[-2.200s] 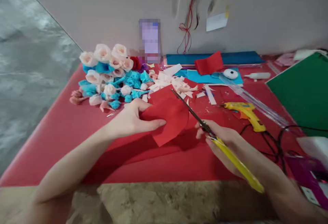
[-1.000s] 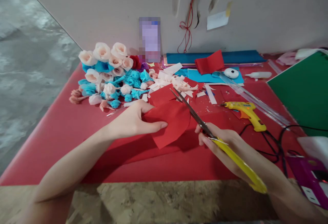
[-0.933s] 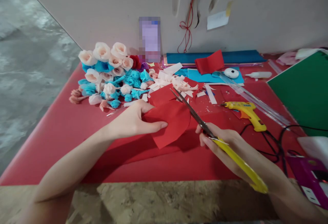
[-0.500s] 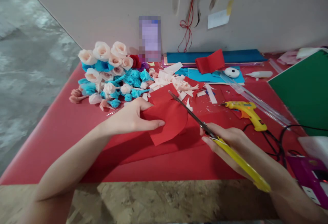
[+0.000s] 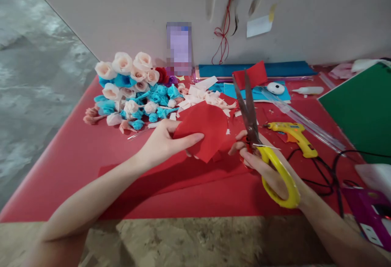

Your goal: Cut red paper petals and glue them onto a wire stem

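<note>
Working left to right on my feed, I see flowers [image 5: 131, 90] beyond the left hand [image 5: 165, 141], whose fingers pinch the paper [image 5: 210, 130], thumb on top, over the tabletop [image 5: 76, 136]. The paper reaches rightward out of that grip, its free edge facing the scissors [image 5: 251, 118]. Their blades stand parted just beside that edge, tips pointing away from me, long axis slanting from near right to far left, more along the edge than across it. The right hand [image 5: 258, 165] grips them, fingers curled about the handle; whether its fingertips brush the paper, I can't quite tell. Farther right lies the glue gun [image 5: 290, 130].
</note>
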### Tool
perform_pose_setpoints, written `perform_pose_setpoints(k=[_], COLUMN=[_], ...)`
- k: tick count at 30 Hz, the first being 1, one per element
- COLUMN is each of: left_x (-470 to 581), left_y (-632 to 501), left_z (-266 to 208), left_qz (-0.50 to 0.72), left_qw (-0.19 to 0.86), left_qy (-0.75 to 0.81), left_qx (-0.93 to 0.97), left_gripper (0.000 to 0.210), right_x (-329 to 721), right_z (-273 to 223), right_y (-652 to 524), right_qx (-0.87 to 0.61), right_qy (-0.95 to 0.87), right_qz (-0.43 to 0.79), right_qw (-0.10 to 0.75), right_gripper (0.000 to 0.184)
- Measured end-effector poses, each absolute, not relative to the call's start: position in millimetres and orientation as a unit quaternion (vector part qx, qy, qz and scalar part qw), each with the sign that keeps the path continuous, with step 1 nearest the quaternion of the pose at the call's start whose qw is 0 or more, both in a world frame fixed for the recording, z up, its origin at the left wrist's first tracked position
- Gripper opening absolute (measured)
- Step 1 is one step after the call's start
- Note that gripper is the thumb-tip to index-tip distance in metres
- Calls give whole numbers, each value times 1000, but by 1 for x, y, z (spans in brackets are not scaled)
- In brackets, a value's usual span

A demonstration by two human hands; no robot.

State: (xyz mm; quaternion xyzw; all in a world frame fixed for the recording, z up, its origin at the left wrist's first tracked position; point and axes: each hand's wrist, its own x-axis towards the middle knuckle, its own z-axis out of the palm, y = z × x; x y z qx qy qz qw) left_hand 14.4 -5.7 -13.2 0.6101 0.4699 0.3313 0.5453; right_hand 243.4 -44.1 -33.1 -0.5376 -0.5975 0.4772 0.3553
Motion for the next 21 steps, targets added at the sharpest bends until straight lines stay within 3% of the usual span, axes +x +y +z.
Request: perform_pose_setpoints(k=[5, 13, 21], left_x=[32, 44, 46], left_y=[-18, -30, -32], left_z=[-17, -26, -29], left_qz=[299, 243, 209], left_qw=[571, 621, 659], left_qy=[472, 450, 419], left_qx=[602, 594, 588], left_gripper=[23, 17, 23], right_x=[228, 233, 231], right_z=[-22, -14, -17], right_y=[-46, -45, -46], right_qx=[-560, -556, -564], right_qy=[-509, -535, -507], right_qz=[513, 502, 522], right_qw=[405, 391, 391], right_gripper=[37, 8, 15])
